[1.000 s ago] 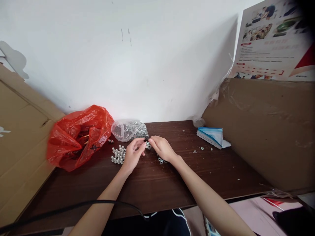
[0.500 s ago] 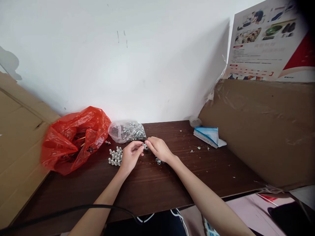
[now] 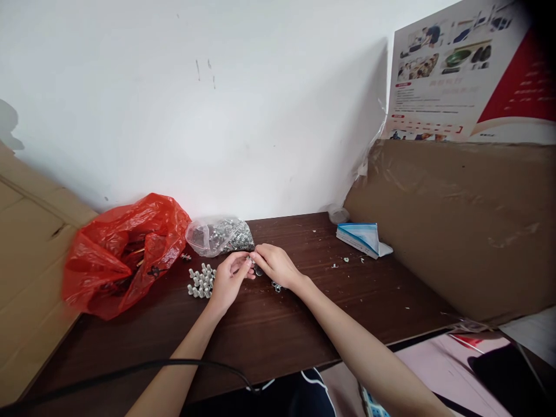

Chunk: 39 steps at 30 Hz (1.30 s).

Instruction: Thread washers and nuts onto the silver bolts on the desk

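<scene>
My left hand (image 3: pixel 227 282) and my right hand (image 3: pixel 277 266) meet over the middle of the dark table. Both are closed, fingertips pinching a small metal bolt (image 3: pixel 251 260) between them. Fingers cover most of that piece, so its far end is hidden. Just below the right fingertips a round metal part (image 3: pixel 259 270) shows, and I cannot tell if it is joined to the bolt. Left of my left hand, several silvery bolts (image 3: pixel 201 280) stand grouped upright. Partly under my right hand lie several metal nuts (image 3: pixel 277 286).
Behind my hands lies a clear plastic bag (image 3: pixel 204 238) of small metal hardware. A red plastic bag (image 3: pixel 99 249) sits at the left. A folded blue-and-white packet (image 3: pixel 358 236) and scraps lie right. Cardboard (image 3: pixel 456 220) walls the right side; a black cable (image 3: pixel 174 363) crosses in front.
The view has shifted slightly to the right. The fingers have turned a little around the bolt, which shows less now; both hands stay together on it.
</scene>
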{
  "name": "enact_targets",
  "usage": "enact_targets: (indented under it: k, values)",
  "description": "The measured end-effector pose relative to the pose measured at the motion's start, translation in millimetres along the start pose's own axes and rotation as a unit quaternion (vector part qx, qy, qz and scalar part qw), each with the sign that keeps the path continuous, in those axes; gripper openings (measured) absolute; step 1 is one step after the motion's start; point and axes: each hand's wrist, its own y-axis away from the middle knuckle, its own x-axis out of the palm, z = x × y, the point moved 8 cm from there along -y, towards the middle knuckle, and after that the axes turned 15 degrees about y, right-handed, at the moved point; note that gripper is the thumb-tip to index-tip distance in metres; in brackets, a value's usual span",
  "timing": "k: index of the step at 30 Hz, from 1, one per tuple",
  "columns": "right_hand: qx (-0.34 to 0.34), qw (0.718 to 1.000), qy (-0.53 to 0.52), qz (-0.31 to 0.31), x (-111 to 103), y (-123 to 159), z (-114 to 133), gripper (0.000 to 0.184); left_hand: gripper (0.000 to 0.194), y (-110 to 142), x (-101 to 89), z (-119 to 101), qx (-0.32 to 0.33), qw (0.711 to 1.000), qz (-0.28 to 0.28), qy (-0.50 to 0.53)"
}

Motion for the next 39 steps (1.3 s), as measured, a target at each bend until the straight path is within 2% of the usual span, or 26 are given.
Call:
enact_targets:
  k: [10, 13, 16, 19, 22, 25, 29, 39]
  values:
    - [0.007, 0.995, -0.101, 0.021, -3.4, -0.9, -2.7, 0.033, 0.034, -0.1, -0.8, -2.8, 0.018, 1.0, -0.004, -0.019]
    - [0.018, 0.989, -0.142, 0.041, -2.9, -1.3, -12.1, 0.031, 0.027, -1.1, -5.6, -3.4, 0.031, 0.999, -0.014, -0.031]
    - [0.037, 0.991, -0.11, 0.073, 3.2, -0.1, -25.4, 0.024, 0.022, -1.2, -8.7, -4.0, 0.038, 0.995, -0.018, -0.087]
    - [0.033, 0.992, -0.056, 0.111, 12.3, 2.5, -32.3, 0.021, 0.017, 1.7, -3.8, -10.5, 0.077, 0.975, 0.005, -0.206]
    - [0.025, 0.989, -0.041, 0.138, 19.5, 4.7, -32.7, 0.017, 0.016, 7.1, 8.5, -14.8, 0.121, 0.937, 0.056, -0.323]
    - [0.025, 0.989, -0.044, 0.142, 22.1, 5.1, -32.2, 0.014, 0.018, 10.8, 17.6, -10.0, 0.12, 0.908, 0.105, -0.388]
    - [0.024, 0.988, -0.057, 0.143, 23.9, 5.0, -33.6, 0.013, 0.019, 12.2, 22.1, -5.0, 0.108, 0.886, 0.133, -0.431]
    - [0.028, 0.983, -0.09, 0.156, 25.0, 5.8, -33.4, 0.015, 0.025, 14.0, 25.7, -2.5, 0.095, 0.862, 0.178, -0.465]
